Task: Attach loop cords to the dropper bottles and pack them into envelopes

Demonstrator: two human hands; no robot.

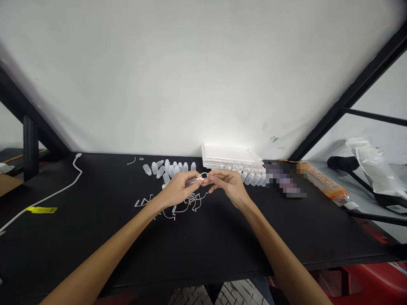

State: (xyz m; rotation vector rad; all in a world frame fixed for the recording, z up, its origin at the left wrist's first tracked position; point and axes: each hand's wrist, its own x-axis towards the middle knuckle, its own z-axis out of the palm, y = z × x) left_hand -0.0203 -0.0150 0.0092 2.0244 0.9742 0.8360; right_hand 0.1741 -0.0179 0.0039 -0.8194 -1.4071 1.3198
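My left hand [176, 187] is closed around a small whitish bottle [191, 181], mostly covered by the fingers. At its end, a thin white strap [202, 174] bends into a loop between my hands. The fingertips of my right hand [231, 186] pinch that strap where it meets the bottle. Below my left hand, several loose white straps [190, 202] lie scattered on the black table [203, 245]. Behind it are several small translucent bottles [171, 169], some upright and some lying down. More bottles [254, 177], in rows, sit beyond my right hand.
A stack of flat white sheets or trays [230, 156] stands against the wall. To the left runs a white cable [54, 197] with a yellow tag [42, 209]. On the right are a pixelated object [286, 182], an orange-and-clear plastic package [327, 184] and black frame bars [349, 95].
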